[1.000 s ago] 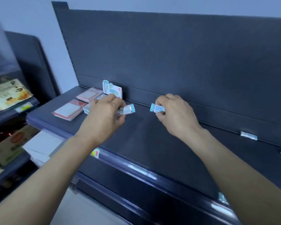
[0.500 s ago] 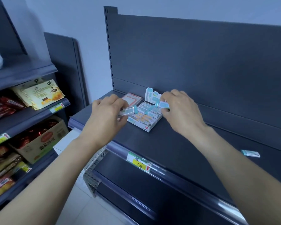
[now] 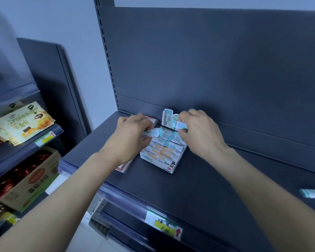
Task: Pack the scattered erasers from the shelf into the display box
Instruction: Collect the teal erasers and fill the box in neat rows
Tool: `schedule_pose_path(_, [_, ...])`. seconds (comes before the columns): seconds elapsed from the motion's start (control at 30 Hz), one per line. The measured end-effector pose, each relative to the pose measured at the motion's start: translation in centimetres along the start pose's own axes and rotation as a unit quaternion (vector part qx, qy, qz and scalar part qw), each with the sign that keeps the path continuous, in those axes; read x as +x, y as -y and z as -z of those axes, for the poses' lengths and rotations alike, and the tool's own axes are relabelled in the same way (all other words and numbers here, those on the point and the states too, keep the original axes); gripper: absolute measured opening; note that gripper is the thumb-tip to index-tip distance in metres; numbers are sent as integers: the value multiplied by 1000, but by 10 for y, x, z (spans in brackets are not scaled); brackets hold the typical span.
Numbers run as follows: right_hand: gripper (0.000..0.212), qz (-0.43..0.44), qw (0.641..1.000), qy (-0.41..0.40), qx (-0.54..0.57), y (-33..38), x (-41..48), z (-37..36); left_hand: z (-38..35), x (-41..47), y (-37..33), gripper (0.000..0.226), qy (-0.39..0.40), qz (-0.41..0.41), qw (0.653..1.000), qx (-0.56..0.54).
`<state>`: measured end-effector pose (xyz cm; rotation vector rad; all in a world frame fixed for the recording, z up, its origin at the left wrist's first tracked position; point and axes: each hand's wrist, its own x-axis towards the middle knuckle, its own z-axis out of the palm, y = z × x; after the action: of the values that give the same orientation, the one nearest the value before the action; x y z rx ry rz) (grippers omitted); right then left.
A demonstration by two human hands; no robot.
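**On the shelf, two erasers held over the display box**

Over the back of the display box, we see each grip holding one eraser. The left grip has its fingers curled and pinches a white eraser with a teal end just above the box's left rear corner. The right grip pinches a second eraser between thumb and fingertips, beside the box's upright lid flap. Whether either eraser touches those already packed, we cannot tell.

The box stands on the dark shelf close to the back panel, and rows of packed erasers fill most of it. One loose eraser lies on the shelf well apart to the right, at the frame's edge.

Flat red-and-white packs lie just beside the box on its left, partly hidden under the left wrist. A yellow price tag with a red arrow sits on the shelf's front edge. On the neighbouring shelving to the left we see a croissant packet and a cardboard carton below it.
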<state>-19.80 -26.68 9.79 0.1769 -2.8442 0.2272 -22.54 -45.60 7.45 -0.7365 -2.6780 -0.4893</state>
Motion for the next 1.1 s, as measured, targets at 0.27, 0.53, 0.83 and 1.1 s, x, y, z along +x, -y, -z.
schedule_pose_path(0.27, [23,-97,993,68,-14,-1,9,-26,-49,41,34,24,155,-70,985,-22])
schedule_pose_path(0.53, [24,-215,971,102,-23,19,15,-43,-81,62,60,30,239,-156,958,-31])
schedule_pose_path(0.83, [31,-264,948,170,-42,43,17,-80,-89,68,74,24,249,-232,940,-35])
schedule_pose_path(1.1, [35,-279,946,153,-61,43,21,-93,-87,72,77,24,255,-239,936,-37])
